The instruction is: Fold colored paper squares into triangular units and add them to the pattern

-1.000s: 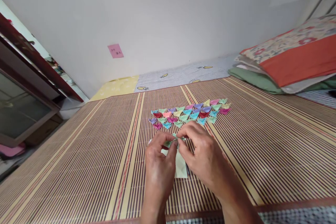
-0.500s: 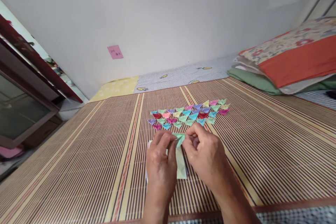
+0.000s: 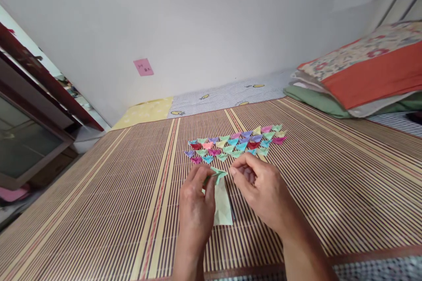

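My left hand (image 3: 197, 197) pinches a small folded green paper boat (image 3: 219, 175) between thumb and fingers, its pointed end sticking out to the right. Just beside that point is my right hand (image 3: 259, 182), thumb and forefinger together, apart from the boat by a narrow gap. Under the left hand lies a stack of pale green paper sheets (image 3: 223, 206), partly covered by the hand. Beyond my hands, several rows of little folded paper boats (image 3: 232, 142) in green, blue, purple, pink, red and yellow stand on the striped bamboo mat (image 3: 138, 193).
Folded bedding (image 3: 369, 74) with an orange and floral cover is piled at the right. A white wall (image 3: 211, 22) rises behind the mat, with a pink note (image 3: 143, 67) on it. At the left stands a dark glass-fronted cabinet (image 3: 26, 140).
My right hand has let go of the right end of the green paper boat and now sits slightly apart from it. The left hand has shifted slightly left with the boat.
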Tool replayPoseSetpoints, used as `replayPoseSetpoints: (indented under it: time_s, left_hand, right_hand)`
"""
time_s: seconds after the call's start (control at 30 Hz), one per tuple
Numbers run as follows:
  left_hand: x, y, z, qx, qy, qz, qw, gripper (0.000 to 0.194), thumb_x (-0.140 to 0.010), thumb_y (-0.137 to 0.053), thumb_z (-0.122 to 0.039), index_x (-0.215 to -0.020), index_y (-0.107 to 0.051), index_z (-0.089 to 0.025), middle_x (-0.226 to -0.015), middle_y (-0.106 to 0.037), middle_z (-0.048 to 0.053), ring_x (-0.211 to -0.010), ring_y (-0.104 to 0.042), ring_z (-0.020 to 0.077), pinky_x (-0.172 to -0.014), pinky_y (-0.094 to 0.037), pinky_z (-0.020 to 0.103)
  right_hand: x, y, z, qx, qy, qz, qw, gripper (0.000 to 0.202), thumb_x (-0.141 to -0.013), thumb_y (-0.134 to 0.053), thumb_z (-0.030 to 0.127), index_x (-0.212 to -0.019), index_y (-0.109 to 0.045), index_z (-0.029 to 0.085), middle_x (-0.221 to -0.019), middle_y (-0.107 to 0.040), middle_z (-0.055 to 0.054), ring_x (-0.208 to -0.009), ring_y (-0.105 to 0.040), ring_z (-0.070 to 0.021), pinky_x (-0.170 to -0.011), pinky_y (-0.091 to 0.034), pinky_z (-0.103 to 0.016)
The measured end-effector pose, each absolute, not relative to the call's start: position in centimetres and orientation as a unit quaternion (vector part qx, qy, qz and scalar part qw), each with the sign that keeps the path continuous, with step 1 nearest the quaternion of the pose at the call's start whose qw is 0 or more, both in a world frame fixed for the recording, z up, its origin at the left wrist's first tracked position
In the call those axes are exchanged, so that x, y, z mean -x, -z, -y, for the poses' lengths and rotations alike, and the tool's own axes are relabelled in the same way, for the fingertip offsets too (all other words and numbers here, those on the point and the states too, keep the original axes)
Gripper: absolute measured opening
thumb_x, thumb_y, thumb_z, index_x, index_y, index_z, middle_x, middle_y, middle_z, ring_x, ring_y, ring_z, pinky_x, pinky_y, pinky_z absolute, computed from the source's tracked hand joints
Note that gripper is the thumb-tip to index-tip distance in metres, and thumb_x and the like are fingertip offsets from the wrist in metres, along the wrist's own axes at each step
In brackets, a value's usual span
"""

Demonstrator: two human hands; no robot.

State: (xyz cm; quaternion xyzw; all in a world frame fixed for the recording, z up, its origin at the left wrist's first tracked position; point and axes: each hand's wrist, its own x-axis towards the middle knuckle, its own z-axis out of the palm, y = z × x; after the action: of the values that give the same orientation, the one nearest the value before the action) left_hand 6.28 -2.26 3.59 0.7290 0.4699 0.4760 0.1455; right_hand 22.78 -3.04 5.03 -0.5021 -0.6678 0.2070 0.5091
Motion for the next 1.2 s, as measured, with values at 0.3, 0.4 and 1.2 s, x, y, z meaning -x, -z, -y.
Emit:
replayPoseSetpoints:
  time_s: [0.3,0.4,1.2]
  left_hand:
    - [-6.8,-3.4,2.4,-0.731,-0.473,-0.463,0.163,0.019,-0.096,-0.059,-0.004,-0.087,-0.063,-0.021,-0.092,-0.064,0.001,-0.087,-0.063,0.0165,-0.076,-0.046,0.029]
    - [-6.8,-3.3,2.3,-0.724,-0.473,-0.470,0.175,0.018,-0.097,-0.058,-0.007,-0.087,-0.064,-0.021,-0.091,-0.064,0.001,-0.085,-0.063,0.0171,-0.075,-0.046,0.030]
    - [-4.2,-2.2,0.9,-0.570,-0.547,-0.410,0.456,0.005,-0.082,-0.080,-0.019,-0.082,-0.074,-0.019,-0.102,-0.075,0.006,-0.085,-0.070,0.0148,-0.074,-0.056,0.024]
  right_hand:
    - [-20.9,-4.1,2.5,0.557,-0.139,0.666,0.476,0.012,-0.085,-0.064,0.012,-0.082,-0.057,0.021,-0.072,-0.063,0.001,-0.061,-0.058,-0.0159,-0.060,-0.042,-0.029]
    - [-20.7,-3.9,2.5,0.557,-0.105,0.677,0.469,0.018,-0.082,-0.058,0.005,-0.077,-0.054,0.021,-0.070,-0.061,0.001,-0.060,-0.057,-0.0157,-0.060,-0.040,-0.029]
    - [-21.9,-4.4,2.3,0.532,-0.235,0.645,0.497,0.017,-0.088,-0.059,0.010,-0.074,-0.061,0.020,-0.066,-0.065,0.002,-0.061,-0.063,-0.0151,-0.057,-0.044,-0.025]
